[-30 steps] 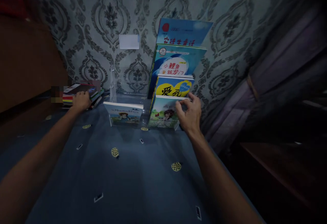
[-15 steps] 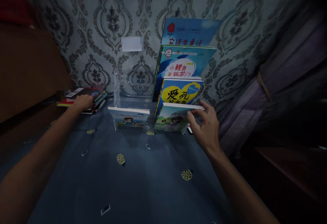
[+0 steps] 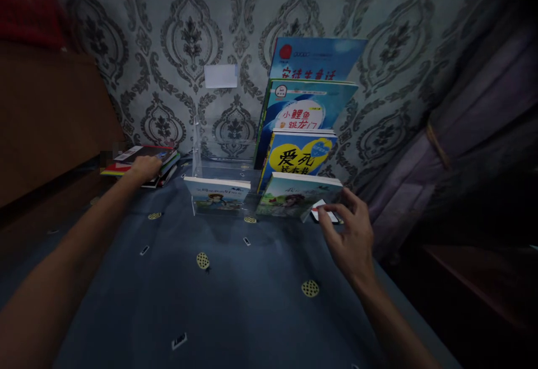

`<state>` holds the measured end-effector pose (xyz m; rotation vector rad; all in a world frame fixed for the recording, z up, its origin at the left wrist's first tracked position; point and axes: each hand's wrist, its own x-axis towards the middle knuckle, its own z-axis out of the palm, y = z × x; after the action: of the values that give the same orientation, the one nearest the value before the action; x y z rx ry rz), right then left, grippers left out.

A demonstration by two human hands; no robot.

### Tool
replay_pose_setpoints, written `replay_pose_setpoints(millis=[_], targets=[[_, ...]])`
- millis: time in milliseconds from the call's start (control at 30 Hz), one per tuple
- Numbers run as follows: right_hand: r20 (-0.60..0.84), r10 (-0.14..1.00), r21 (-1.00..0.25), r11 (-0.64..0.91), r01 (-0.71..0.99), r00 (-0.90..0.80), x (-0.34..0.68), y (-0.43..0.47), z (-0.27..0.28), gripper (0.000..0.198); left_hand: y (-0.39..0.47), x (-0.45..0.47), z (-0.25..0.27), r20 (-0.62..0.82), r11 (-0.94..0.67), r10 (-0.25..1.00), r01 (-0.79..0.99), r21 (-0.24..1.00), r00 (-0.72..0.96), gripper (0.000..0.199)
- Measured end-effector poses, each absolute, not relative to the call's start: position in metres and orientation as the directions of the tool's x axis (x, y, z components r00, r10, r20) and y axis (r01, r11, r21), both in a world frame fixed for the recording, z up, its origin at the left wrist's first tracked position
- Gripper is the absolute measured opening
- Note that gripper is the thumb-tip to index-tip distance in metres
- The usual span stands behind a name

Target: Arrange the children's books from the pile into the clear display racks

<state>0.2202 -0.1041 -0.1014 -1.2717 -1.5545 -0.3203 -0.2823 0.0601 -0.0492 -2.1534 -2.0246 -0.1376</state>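
At the left, my left hand (image 3: 145,169) rests closed on the near side of a stack of books, its fingers curled on the dark-covered book (image 3: 138,155) on top; its fingertips are partly hidden. My right hand (image 3: 349,234) is open and holds nothing, thumb and fingers apart, just right of the green picture book (image 3: 294,196) in the front of a clear acrylic stand (image 3: 195,153). Behind that book rise a yellow-and-blue book (image 3: 299,150), a teal book (image 3: 315,100) and a blue book (image 3: 319,55). A light-blue book (image 3: 218,194) stands in the front left.
A white-and-dark flat object (image 3: 325,212) lies behind my right fingers. The table has a blue cloth (image 3: 252,307) with pineapple prints. Patterned wallpaper (image 3: 189,32) backs it, with a white label (image 3: 221,76). A tied curtain (image 3: 420,167) hangs right; a brown box-like shape (image 3: 46,116) stands left.
My right hand has drawn away from the green book's top right corner, rightward and toward me, leaving the book in the stand. My left hand stays at the stack. The view has shifted slightly.
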Motion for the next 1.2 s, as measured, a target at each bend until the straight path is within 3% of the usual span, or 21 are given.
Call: replay_pose_setpoints(millis=[300,467,767,1200], targets=[[0.783,0.618,-0.416,0.431,0.801,0.074,0.217,-0.123,-0.135,0.025,-0.021,-0.306,-0.068,0.196,-0.044,0.973,0.937,-0.347,0.119,0.051],[0.771,0.637,-0.408,0.465,0.786,0.023,0.21,-0.124,-0.143,0.025,-0.051,-0.312,-0.089,0.318,-0.103,0.93,0.959,-0.263,0.187,0.044],[0.73,0.68,-0.379,0.485,0.788,-0.067,0.203,-0.123,-0.163,0.037,-0.054,-0.296,-0.113,0.401,0.05,0.915,0.972,-0.229,0.047,0.057],[0.624,0.77,-0.434,0.486,0.758,-0.137,0.198,-0.123,-0.174,0.042,-0.095,-0.287,-0.147,0.408,0.083,0.913,0.976,-0.202,0.007,0.055]])
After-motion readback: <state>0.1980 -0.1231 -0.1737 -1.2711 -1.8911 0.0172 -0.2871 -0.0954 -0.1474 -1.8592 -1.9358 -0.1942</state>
